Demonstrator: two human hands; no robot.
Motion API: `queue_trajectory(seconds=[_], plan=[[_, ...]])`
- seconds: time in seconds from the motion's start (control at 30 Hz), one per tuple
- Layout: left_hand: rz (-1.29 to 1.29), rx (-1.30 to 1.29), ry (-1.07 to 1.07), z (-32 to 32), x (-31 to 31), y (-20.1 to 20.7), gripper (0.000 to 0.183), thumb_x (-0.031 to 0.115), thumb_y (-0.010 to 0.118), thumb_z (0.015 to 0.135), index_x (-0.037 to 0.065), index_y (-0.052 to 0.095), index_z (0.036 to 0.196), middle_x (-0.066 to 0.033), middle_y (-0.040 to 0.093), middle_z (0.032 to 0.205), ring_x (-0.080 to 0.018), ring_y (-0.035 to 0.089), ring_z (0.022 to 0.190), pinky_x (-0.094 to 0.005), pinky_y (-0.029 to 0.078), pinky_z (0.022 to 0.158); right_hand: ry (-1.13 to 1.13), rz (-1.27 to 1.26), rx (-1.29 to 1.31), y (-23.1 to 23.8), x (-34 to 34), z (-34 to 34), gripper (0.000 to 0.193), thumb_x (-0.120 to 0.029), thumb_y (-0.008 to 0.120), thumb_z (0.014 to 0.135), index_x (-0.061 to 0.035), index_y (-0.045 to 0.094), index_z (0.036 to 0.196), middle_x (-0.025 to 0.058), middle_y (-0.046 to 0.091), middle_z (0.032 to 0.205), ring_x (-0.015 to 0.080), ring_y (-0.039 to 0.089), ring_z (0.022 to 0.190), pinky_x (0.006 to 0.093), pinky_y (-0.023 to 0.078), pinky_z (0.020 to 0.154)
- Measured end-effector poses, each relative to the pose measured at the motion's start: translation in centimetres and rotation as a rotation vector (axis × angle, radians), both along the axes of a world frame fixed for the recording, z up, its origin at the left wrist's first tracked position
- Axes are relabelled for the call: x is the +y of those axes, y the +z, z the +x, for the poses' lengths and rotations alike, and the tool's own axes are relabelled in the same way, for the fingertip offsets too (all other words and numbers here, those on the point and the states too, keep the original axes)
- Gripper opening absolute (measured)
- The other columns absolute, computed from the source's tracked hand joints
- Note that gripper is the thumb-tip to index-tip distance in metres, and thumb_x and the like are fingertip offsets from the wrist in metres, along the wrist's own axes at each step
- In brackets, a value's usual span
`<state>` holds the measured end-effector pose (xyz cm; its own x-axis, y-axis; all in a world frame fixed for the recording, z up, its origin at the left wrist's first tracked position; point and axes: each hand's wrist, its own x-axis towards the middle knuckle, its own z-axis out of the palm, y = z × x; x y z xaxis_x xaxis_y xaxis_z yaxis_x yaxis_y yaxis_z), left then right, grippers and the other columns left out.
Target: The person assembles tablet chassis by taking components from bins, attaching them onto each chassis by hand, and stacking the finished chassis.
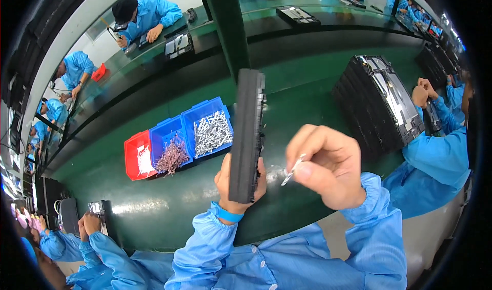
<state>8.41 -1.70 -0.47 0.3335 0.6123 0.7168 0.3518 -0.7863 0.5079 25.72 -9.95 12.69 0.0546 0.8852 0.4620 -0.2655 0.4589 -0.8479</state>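
head | left hand (224, 185) grips black casing (243, 141) | right hand (330, 169) pinches silvery piece (291, 174) | glossy green bench (179, 198) | blue-clad co-workers (160, 12) opposite

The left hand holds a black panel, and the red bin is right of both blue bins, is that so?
Not quite: the head view shows the red bin left of both blue bins. The left hand does hold the black panel.

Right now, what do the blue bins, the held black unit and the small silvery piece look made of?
Blue bins: likely moulded plastic, smooth; evenly coloured, with thin walls.
Black unit: matt, perhaps plastic; its broad side looks dull.
Small piece: shiny; bright silvery glints suggest metal, though blur leaves plastic possible.
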Motion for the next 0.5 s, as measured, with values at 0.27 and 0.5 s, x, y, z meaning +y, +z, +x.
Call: queue_trajectory(seconds=[0.27, 0.5], plan=[[0.018, -0.152, -0.034, 1.5, -0.2, 1.0, 0.024, 0.013, 0.072, 0.073, 0.007, 0.069, 0.096, -0.0074, 0.057, 0.078, -0.0244, 0.056, 0.058, -0.034, 0.046, 0.045, 0.109, -0.135, 0.067, 0.2, 1.4, -2.2, 0.006, 0.002, 0.061, 0.087, 0.0008, 0.057, 0.084, 0.0095, 0.053, 0.098, 0.0117, 0.051, 0.088, 0.0271, 0.043, 0.08], [0.02, -0.102, 0.009, 1.2, -0.5, 0.8, 0.024, 0.014, 0.072, 0.072, 0.006, 0.068, 0.094, -0.0065, 0.056, 0.077, -0.0241, 0.057, 0.058, -0.0344, 0.046, 0.045, 0.125, -0.141, 0.034, 0.1, 1.8, -1.8, 0.008, 0.001, 0.063, 0.087, 0.0011, 0.057, 0.083, 0.009, 0.053, 0.096, 0.0115, 0.051, 0.086, 0.0262, 0.043, 0.077]])
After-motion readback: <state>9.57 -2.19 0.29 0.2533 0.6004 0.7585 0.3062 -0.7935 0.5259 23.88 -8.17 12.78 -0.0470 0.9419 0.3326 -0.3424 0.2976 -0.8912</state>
